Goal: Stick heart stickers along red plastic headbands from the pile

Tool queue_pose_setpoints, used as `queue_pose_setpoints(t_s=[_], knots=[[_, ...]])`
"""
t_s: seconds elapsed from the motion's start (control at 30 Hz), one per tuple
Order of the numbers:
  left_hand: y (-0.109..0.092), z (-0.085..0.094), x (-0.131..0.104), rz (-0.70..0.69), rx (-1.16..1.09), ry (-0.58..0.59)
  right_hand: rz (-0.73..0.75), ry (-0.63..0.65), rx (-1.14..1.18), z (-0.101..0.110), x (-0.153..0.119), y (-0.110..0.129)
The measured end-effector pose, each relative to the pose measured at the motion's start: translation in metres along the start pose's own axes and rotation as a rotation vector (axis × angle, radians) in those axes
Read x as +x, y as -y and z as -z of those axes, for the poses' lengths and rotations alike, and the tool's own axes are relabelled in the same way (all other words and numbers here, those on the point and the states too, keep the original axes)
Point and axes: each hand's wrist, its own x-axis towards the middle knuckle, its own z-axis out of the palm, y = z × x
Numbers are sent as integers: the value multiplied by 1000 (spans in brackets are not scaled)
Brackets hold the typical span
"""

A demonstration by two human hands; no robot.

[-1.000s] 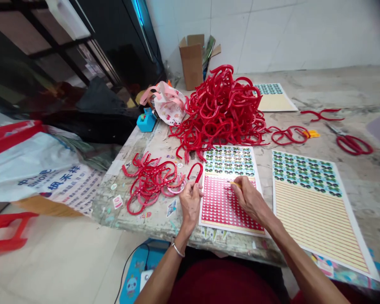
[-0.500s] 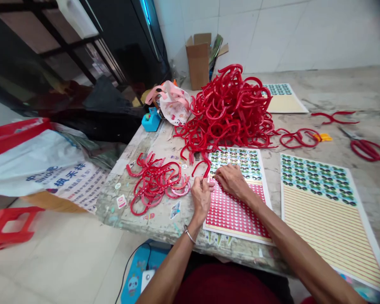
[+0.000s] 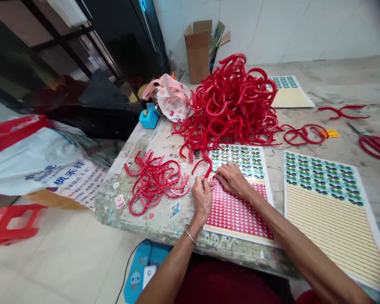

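A curved red headband (image 3: 204,160) has one end between the thumb and fingers of my left hand (image 3: 202,198), which is closed in a pinch. My right hand (image 3: 231,180) lies over a sticker sheet (image 3: 237,215), its fingertips pressed together close to the left fingertips. Whatever the right fingers grip is hidden or too small to name. Green-blue pictures fill the sheet's upper part, and rows of small white shapes on red fill the lower part. To the left lies a small heap of finished-looking red headbands (image 3: 158,182); a large pile of plain red ones (image 3: 231,101) rises beyond my hands.
A second sheet (image 3: 329,223) lies at the right, another (image 3: 291,95) at the back. Red-handled scissors (image 3: 375,145) and loose headbands (image 3: 304,134) are at the far right. A cardboard box (image 3: 198,57), a pink-handled bag (image 3: 174,99) and a blue holder (image 3: 149,117) stand behind.
The camera view has shifted slightly, so the background sits a little higher. Both hands stay nearly in place, fingertips still close together at the headband's end.
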Motion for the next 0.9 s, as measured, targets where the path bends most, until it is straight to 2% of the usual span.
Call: queue_pose_setpoints(t_s=[0.13, 0.37, 0.9], knots=[[0, 1, -1, -32, 22, 8, 43, 14, 23, -7, 4, 5], [-4, 0, -4, -46, 31, -4, -50, -76, -28, -3, -2, 3], [-5, -1, -5, -84, 63, -17, -59, -68, -44, -5, -5, 1]])
